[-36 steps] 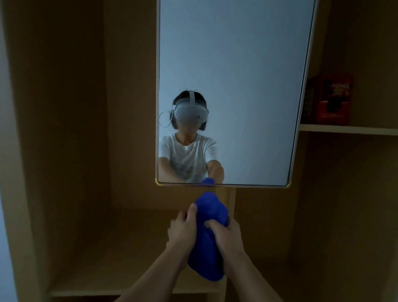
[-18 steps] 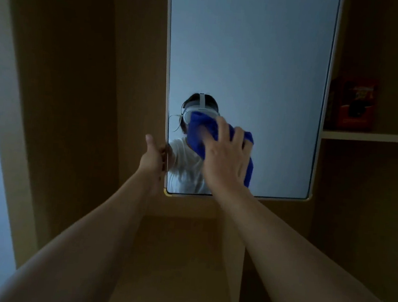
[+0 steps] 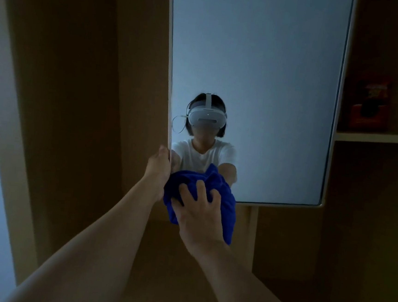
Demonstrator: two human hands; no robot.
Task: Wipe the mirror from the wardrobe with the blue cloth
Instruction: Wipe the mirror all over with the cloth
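Wardrobe: tan wooden carcass, dim light; upright panels to the left of both hands, a shelf well off to the right of the right hand and above it, carrying a red box whose print is too dark to read.

Mirror: tall pane in a pale thin frame, standing upright in the wardrobe opening directly ahead of the hands. Its lower left corner lies between the two hands; most of the glass rises above them. Reflection shows a person in a white shirt wearing a headset.

Blue cloth: bunched wad, pressed against the lower left of the glass and spilling below the bottom frame edge, just right of the left hand.

Right hand: fingers spread and clenched into the cloth, grasping it from behind, palm toward the glass.

Left hand: closed around the mirror's left frame edge, low down, touching it; appears to steady the pane.

Step in hand, as judged: wiping the bottom strip of the glass. Next move probably calls for carrying the cloth rightward or upward over the untouched area, keeping pressure even while the left hand braces the frame.
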